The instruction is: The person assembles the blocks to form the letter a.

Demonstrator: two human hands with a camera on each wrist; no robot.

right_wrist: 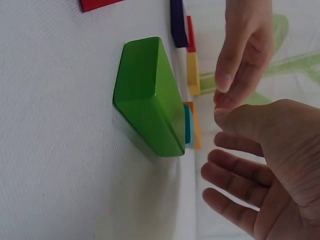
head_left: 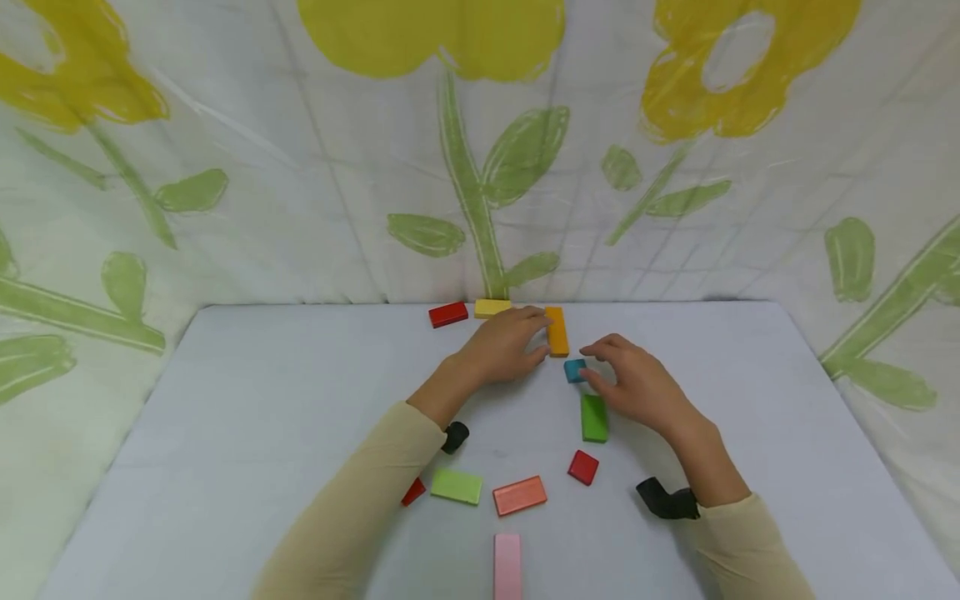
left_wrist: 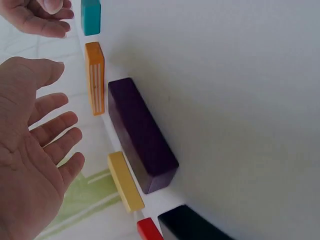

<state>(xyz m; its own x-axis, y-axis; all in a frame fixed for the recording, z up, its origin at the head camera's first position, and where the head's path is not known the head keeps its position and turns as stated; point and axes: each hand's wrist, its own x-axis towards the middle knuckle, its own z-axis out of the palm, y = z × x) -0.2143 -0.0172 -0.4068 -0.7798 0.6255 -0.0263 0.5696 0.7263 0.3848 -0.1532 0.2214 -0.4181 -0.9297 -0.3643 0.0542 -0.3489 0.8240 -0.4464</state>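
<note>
My left hand hovers beside an orange block near the table's back edge, fingers loosely bent. In the left wrist view its fingers are spread, with nothing held. My right hand is at a small blue block, thumb and fingers apart around its right side; whether they touch it I cannot tell. Just nearer lies a green block, large in the right wrist view. A dark purple block shows in the left wrist view; my left arm hides it from the head view.
Yellow and red blocks lie along the back edge before a flowered curtain. Nearer are a red cube, a coral block, a light green block and a pink block. My left sleeve partly covers another red block.
</note>
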